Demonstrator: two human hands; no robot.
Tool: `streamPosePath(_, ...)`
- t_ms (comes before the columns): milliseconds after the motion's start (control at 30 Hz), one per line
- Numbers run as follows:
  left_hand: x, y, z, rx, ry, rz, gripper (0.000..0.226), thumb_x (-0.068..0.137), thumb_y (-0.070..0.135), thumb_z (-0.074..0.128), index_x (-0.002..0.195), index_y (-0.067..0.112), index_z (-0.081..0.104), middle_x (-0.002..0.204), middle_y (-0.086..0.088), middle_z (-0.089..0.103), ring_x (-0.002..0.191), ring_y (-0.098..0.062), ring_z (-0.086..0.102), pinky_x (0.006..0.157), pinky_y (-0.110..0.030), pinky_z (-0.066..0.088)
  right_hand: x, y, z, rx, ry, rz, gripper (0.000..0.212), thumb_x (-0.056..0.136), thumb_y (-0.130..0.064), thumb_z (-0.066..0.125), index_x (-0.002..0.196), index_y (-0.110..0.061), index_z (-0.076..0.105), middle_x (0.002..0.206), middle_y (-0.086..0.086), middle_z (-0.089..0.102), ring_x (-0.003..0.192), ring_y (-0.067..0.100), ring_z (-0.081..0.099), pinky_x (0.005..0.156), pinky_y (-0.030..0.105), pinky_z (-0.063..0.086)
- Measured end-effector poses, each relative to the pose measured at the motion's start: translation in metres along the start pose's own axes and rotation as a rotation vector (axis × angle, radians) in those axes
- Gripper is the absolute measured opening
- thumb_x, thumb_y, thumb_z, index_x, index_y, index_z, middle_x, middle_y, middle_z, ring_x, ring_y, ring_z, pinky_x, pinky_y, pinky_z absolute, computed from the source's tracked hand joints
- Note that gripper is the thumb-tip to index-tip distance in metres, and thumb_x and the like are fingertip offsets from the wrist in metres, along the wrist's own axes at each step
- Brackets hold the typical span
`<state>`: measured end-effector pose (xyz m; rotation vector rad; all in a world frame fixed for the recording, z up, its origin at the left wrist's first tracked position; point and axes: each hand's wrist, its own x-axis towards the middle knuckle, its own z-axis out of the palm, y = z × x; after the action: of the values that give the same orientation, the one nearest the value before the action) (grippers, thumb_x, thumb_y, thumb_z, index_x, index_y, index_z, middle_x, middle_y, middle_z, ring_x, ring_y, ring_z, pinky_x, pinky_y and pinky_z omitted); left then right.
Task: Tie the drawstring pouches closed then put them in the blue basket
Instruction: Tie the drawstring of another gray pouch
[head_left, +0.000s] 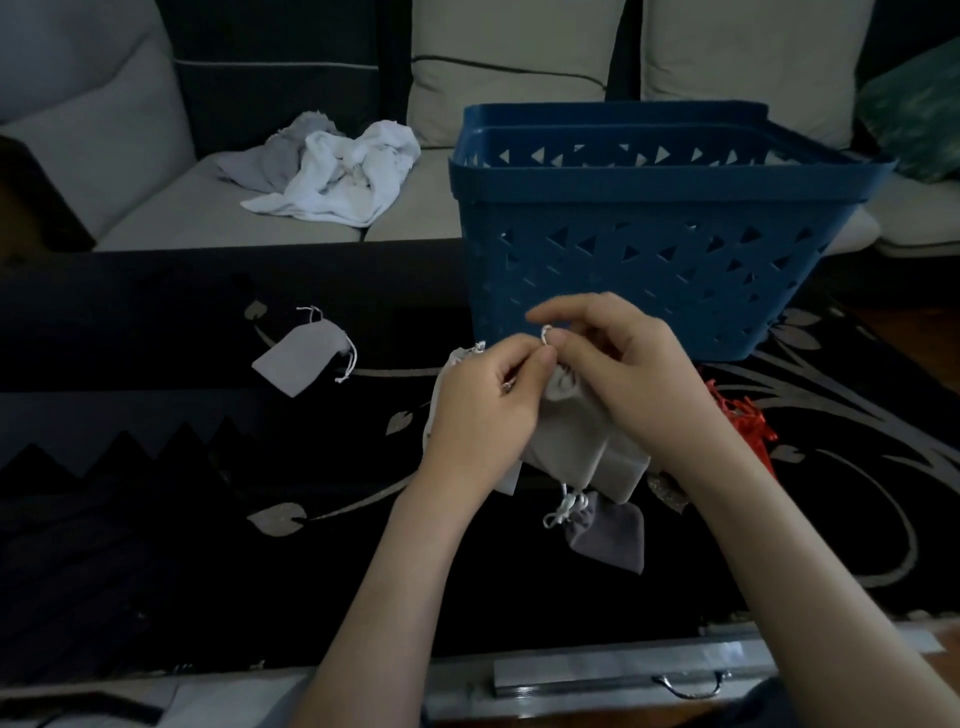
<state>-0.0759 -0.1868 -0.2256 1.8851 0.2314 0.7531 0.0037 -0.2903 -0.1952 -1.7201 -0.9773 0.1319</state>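
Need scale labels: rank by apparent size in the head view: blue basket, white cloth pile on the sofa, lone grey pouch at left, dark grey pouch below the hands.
1. blue basket
2. white cloth pile
3. lone grey pouch and dark grey pouch: about alike, the dark one nearer the camera, so unranked.

Dim, bluish light; soft blur, edges curved.

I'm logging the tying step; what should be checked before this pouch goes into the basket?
1. Grip: left hand and right hand both pinch the drawstring: ok.
2. Neck of the light grey pouch gathered: ok.
3. Knot finished: cannot tell, hidden by the hands.
4. Target: blue basket upright, open, just behind the hands: ok.
5. Remaining: spare grey pouch lies on the rug, cords loose: not ok.
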Motion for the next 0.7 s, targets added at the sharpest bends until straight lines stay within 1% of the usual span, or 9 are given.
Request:
streamPosePath(67, 0.002, 0.000, -0.002, 0.004, -0.008, -0.025, 0.019, 0.095, 0.018, 0.056, 0.080, 0.012, 0.067, 0.069, 0.003, 0.063, 0.068, -0.002, 0.055, 0.063, -0.020, 0.041, 0.001, 0.001, -0.002, -0.109, -0.004, -0.040, 0.016, 0.089, -0.010, 0.061, 0.093, -0.022, 0.072, 0.085, -0.005, 0.061, 0.081, 0.002, 0.056, 0.075, 0.010, 0.042)
streamPosePath(133, 0.002, 0.003, -0.001, -0.017, -0.043, -0.049, 0.019, 0.094, 0.018, 0.057, 0.079, 0.010, 0.067, 0.070, 0.005, 0.063, 0.068, 0.000, 0.055, 0.065, -0.013, 0.040, 0.002, 0.002, -0.003, -0.141, 0.047, -0.042, 0.013, 0.087, -0.011, 0.062, 0.085, -0.021, 0.071, 0.083, -0.007, 0.063, 0.081, 0.002, 0.058, 0.073, 0.010, 0.042)
streamPosePath(267, 0.005, 0.003, -0.002, -0.070, -0.125, -0.082, 0.025, 0.091, 0.017, 0.061, 0.066, 0.016, 0.055, 0.061, 0.011, 0.051, 0.062, -0.002, 0.046, 0.062, -0.018, 0.036, 0.001, 0.002, -0.001, -0.038, 0.104, 0.021, 0.011, 0.087, -0.011, 0.062, 0.080, -0.018, 0.068, 0.085, -0.003, 0.065, 0.082, 0.010, 0.060, 0.078, 0.024, 0.049)
streamPosePath(333, 0.007, 0.000, -0.006, -0.132, -0.177, -0.125, 0.024, 0.084, 0.023, 0.066, 0.064, 0.018, 0.054, 0.062, 0.010, 0.053, 0.064, -0.004, 0.048, 0.064, -0.022, 0.037, 0.000, 0.001, 0.001, 0.029, 0.088, 0.041, 0.013, 0.087, -0.008, 0.062, 0.079, -0.018, 0.067, 0.088, 0.001, 0.064, 0.084, 0.012, 0.060, 0.082, 0.028, 0.050)
streamPosePath(467, 0.007, -0.001, -0.014, -0.210, -0.262, -0.186, 0.018, 0.074, 0.028, 0.072, 0.077, 0.011, 0.068, 0.073, 0.004, 0.065, 0.074, -0.007, 0.060, 0.071, -0.023, 0.045, -0.004, -0.004, 0.005, 0.092, 0.031, 0.030, 0.021, 0.086, -0.002, 0.062, 0.075, -0.019, 0.064, 0.089, 0.003, 0.057, 0.081, 0.002, 0.054, 0.077, 0.014, 0.044)
streamPosePath(533, 0.007, 0.000, -0.015, -0.194, -0.254, -0.205, 0.010, 0.070, 0.032, 0.074, 0.068, 0.024, 0.069, 0.069, 0.005, 0.065, 0.072, -0.010, 0.060, 0.069, -0.027, 0.045, -0.005, -0.005, 0.006, 0.125, -0.006, 0.033, 0.020, 0.088, -0.002, 0.060, 0.076, -0.017, 0.063, 0.085, 0.001, 0.058, 0.080, 0.004, 0.055, 0.076, 0.016, 0.044)
streamPosePath(567, 0.007, 0.000, -0.016, -0.172, -0.239, -0.212, 0.014, 0.068, 0.037, 0.074, 0.062, 0.026, 0.067, 0.066, 0.004, 0.063, 0.068, -0.012, 0.058, 0.067, -0.030, 0.043, -0.005, -0.005, 0.005, 0.155, -0.033, 0.041, 0.019, 0.089, -0.001, 0.058, 0.077, -0.015, 0.063, 0.082, -0.001, 0.060, 0.078, 0.005, 0.056, 0.075, 0.018, 0.046)
streamPosePath(633, 0.007, 0.000, -0.016, -0.095, -0.210, -0.216, 0.024, 0.068, 0.043, 0.074, 0.060, 0.021, 0.065, 0.063, -0.001, 0.061, 0.063, -0.013, 0.055, 0.064, -0.031, 0.040, -0.004, -0.005, 0.000, 0.212, -0.097, 0.071, 0.015, 0.091, -0.002, 0.055, 0.081, -0.010, 0.063, 0.075, -0.001, 0.062, 0.074, 0.009, 0.057, 0.071, 0.019, 0.047)
streamPosePath(700, 0.006, 0.001, -0.016, 0.058, -0.188, -0.190, 0.026, 0.079, 0.037, 0.073, 0.069, 0.013, 0.069, 0.064, -0.007, 0.062, 0.060, -0.006, 0.052, 0.062, -0.027, 0.039, -0.002, -0.007, -0.004, 0.218, -0.160, 0.127, 0.011, 0.092, -0.007, 0.055, 0.086, -0.008, 0.064, 0.077, 0.005, 0.063, 0.072, 0.016, 0.057, 0.069, 0.021, 0.047)
